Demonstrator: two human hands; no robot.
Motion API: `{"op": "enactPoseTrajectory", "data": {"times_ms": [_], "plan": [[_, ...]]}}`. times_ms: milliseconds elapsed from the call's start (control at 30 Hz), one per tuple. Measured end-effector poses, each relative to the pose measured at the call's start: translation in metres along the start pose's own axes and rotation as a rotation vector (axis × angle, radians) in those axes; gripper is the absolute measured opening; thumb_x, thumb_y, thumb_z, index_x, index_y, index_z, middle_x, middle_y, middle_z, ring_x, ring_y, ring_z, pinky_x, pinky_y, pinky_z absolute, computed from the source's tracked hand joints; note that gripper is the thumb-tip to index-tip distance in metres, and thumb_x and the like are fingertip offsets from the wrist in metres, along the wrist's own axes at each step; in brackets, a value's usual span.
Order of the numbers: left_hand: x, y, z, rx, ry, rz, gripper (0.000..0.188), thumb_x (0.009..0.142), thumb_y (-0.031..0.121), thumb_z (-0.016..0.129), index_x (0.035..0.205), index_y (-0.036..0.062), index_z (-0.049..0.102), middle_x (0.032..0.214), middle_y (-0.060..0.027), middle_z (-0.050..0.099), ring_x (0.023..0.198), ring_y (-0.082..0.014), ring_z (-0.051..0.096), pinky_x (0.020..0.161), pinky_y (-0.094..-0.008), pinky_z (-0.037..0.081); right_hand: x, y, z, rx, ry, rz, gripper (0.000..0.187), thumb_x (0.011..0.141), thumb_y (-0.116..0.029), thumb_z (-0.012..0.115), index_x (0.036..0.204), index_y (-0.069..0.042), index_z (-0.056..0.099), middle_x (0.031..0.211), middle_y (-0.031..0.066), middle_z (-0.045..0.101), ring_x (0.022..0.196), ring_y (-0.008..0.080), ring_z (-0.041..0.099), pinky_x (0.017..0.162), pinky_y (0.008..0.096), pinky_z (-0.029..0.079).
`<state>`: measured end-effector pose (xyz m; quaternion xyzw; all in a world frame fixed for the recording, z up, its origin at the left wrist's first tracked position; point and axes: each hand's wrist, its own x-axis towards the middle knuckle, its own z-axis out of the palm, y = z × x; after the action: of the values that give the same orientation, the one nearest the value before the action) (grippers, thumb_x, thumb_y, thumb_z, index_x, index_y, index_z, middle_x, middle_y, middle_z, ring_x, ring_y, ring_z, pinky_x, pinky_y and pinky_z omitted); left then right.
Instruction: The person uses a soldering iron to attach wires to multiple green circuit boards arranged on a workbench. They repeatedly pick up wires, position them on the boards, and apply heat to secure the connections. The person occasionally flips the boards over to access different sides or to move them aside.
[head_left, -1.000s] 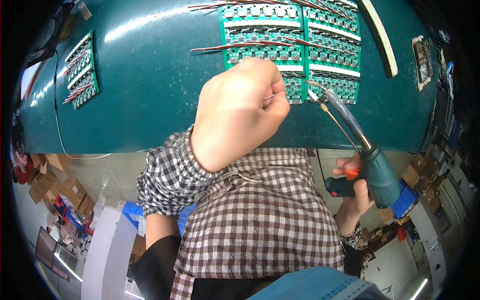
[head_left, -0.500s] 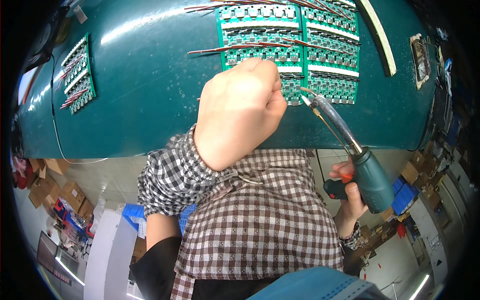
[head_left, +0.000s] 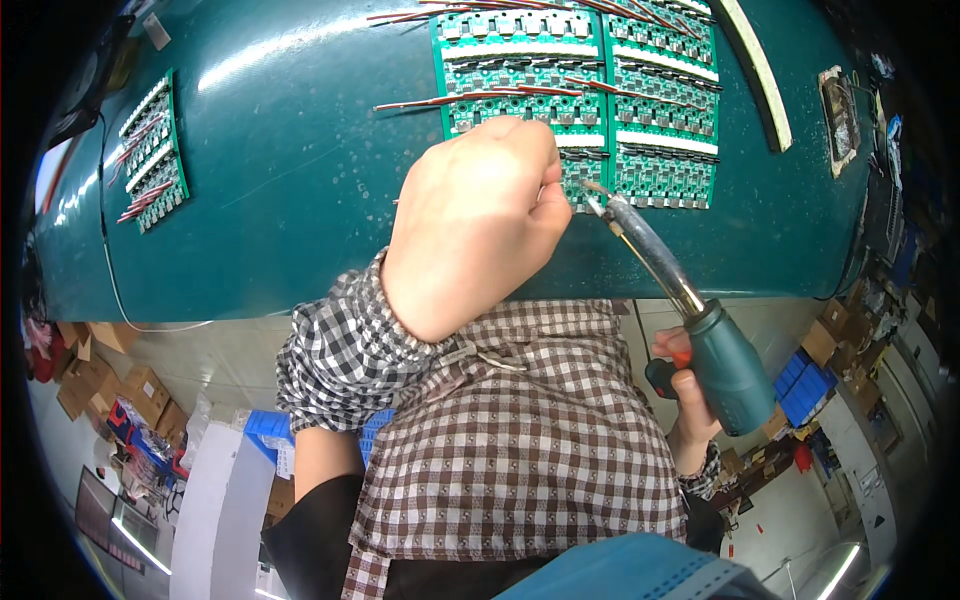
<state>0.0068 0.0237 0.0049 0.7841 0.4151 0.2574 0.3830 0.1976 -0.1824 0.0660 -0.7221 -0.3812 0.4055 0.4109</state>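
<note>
My left hand (head_left: 480, 215) is closed in a fist over the lower left of a green circuit board panel (head_left: 660, 185). Whatever its fingers pinch is hidden behind the knuckles. My right hand (head_left: 692, 400) grips a green soldering gun (head_left: 732, 365) with a trigger and a metal feed tube. Its tip lies over the panel's lower edge, just right of my left hand's thumb. Red and dark wires (head_left: 480, 97) lie in rows across the panel, some sticking out past its left side.
A smaller circuit board (head_left: 155, 160) with wires lies at the far left of the green table (head_left: 290, 200). A pale strip (head_left: 757, 75) runs along the right of the panel. Beyond it lies a worn, dirty-looking tray (head_left: 840, 120). A thin cable (head_left: 110, 235) hangs over the left edge.
The soldering gun in my right hand has shifted left, its tip drawing closer to my left thumb. My left hand has barely moved.
</note>
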Motion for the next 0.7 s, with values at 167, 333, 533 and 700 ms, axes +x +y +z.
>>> {"op": "enactPoseTrajectory", "data": {"times_ms": [167,333,533,700], "plan": [[0.0005,-0.0004,0.0008,0.002,-0.003,0.01,0.011,0.072,-0.002,0.066,0.075,0.0049,0.057,0.066,-0.0068,0.052,0.058,-0.0221,0.054,0.055,-0.0329,0.046,-0.0001,-0.0025,0.0026,-0.022,0.013,-0.002,0.046,0.078,-0.023,0.086,0.109,0.006,0.067,0.093,0.0129,0.068,0.087,0.0238,0.072,0.078,0.0355,0.06],[0.0009,-0.0006,-0.0005,0.0,-0.013,0.003,0.011,0.072,-0.002,0.066,0.075,0.005,0.057,0.066,-0.0065,0.052,0.058,-0.0219,0.054,0.055,-0.033,0.046,-0.0014,-0.0005,-0.0005,-0.116,0.017,-0.036,0.042,0.077,-0.026,0.087,0.104,0.002,0.071,0.091,0.01,0.07,0.084,0.022,0.069,0.076,0.0335,0.055],[0.0007,-0.0011,-0.001,-0.011,-0.015,-0.001,0.012,0.072,-0.002,0.066,0.075,0.005,0.057,0.066,-0.0061,0.052,0.059,-0.0213,0.053,0.055,-0.0327,0.045,-0.0001,-0.0048,0.0043,-0.12,0.042,-0.012,0.041,0.077,-0.029,0.087,0.102,0.0,0.072,0.09,0.0085,0.071,0.083,0.0207,0.068,0.075,0.0322,0.053],[0.0006,-0.0014,-0.0004,-0.014,-0.022,0.003,0.012,0.072,-0.002,0.066,0.075,0.0051,0.057,0.066,-0.0057,0.051,0.058,-0.0206,0.052,0.055,-0.0322,0.045,0.001,-0.0063,0.0069,-0.149,0.048,-0.022,0.039,0.076,-0.029,0.087,0.1,-0.002,0.072,0.09,0.0074,0.071,0.081,0.0201,0.067,0.073,0.0318,0.052]]}}
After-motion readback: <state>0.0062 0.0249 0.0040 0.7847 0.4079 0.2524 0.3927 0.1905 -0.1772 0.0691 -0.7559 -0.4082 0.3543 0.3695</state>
